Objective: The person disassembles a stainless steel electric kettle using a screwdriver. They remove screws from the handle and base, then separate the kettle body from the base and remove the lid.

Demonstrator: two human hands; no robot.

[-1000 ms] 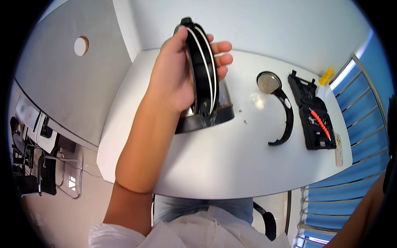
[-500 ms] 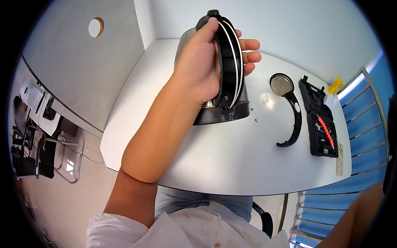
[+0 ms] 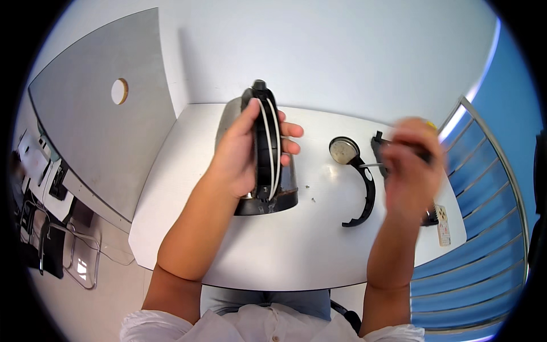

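Note:
My left hand [image 3: 239, 154] is closed around the opened handle of a metal electric kettle [image 3: 227, 122]. Thumb on one side and fingers on the other, it keeps the kettle on the white table. Two white wires [image 3: 274, 148] run along the exposed black inside of the handle. At the right, my right hand [image 3: 413, 165] is smeared by motion but closed on a screwdriver [image 3: 373, 165]; its thin metal shaft points left. Below the shaft lies a curved black handle cover [image 3: 367, 194], joined to a round lid [image 3: 344, 151].
Two small screws [image 3: 313, 199] rest between the kettle and the cover. A black tool case [image 3: 379, 145] is partly hidden behind my right hand. Near it, a pale printed strip [image 3: 443, 225] lies at the table edge. Metal railings [image 3: 501, 171] stand beyond on the right.
My right hand has come in over the tool case and now has a screwdriver. The view has shifted, so the kettle sits lower and further left; my left hand keeps its hold.

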